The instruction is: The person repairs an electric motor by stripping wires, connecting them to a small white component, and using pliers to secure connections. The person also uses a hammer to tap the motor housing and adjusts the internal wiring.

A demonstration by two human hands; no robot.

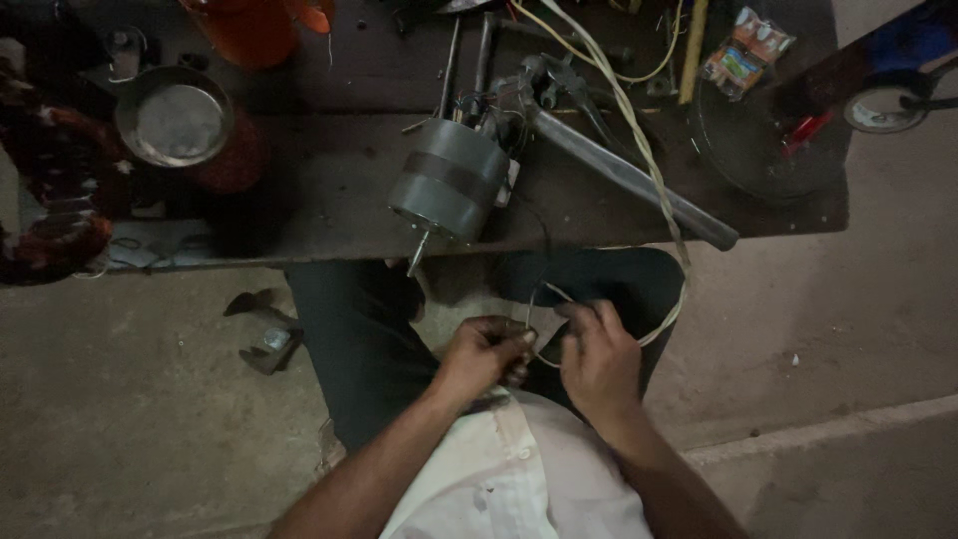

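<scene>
Lower centre of frame: thin wire ends (544,299) are being worked over the lap. The left hand (486,351) is curled, thumb and forefinger pinched on a wire end. The right hand (599,359) is closed loosely round the pale twisted cable (639,150), fingers bent toward the left-hand fingertips; hands nearly touching.

The cable is seen running from the hands up the right side, across the dark workbench (329,170), toward the top centre. A thin black lead also drops from the grey motor (449,182) at frame centre down to the hands. The motor lies tilted at the bench's front edge, shaft (417,255) poking out over the knees.

Risks, as judged: light is poor and the strands are fine, so a strand could be missed or snapped w/ too hard a pinch. A tug on the lead could drag the motor off the edge, since it sits right at the lip. Bare ends can't be told apart here – too dim.

Also noted: metal bowl (175,120) upper left, grey pipe (629,180) right of the motor.
</scene>
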